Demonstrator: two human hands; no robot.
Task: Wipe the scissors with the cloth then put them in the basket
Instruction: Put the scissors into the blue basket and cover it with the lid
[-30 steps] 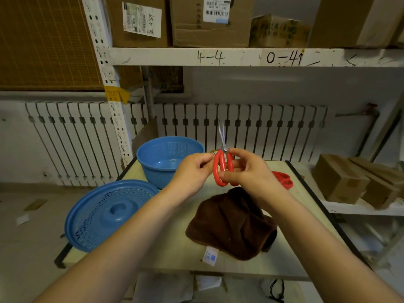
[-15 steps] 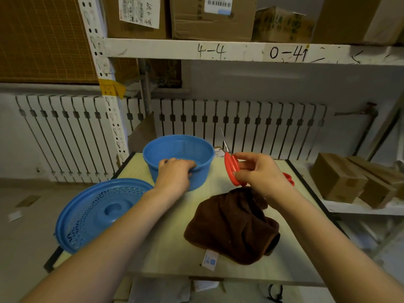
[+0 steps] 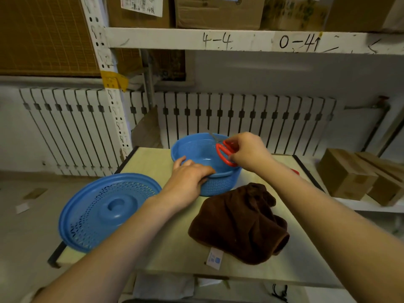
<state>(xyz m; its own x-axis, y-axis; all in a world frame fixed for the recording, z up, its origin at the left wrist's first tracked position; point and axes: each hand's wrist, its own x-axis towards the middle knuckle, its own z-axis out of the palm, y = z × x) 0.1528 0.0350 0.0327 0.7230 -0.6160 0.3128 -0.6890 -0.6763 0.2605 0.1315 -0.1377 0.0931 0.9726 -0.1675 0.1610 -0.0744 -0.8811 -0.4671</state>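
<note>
My right hand [image 3: 249,150] pinches the red-handled scissors [image 3: 224,153] by their handles and holds them over the open mouth of the blue basket [image 3: 196,149], blades pointing toward the far rim. My left hand [image 3: 188,177] grips the basket's near rim, fingers curled over the edge. The brown cloth [image 3: 238,221] lies crumpled on the wooden table [image 3: 157,162], just in front of the basket and under my right forearm.
The basket's blue perforated lid [image 3: 107,209] hangs over the table's left edge. A second red item [image 3: 295,171] peeks out behind my right forearm. Cardboard boxes [image 3: 349,178] sit on a low shelf to the right. A radiator lines the wall behind.
My left hand let go of the scissors and took hold of the basket rim. My right hand carried the scissors left, from above the cloth to over the basket.
</note>
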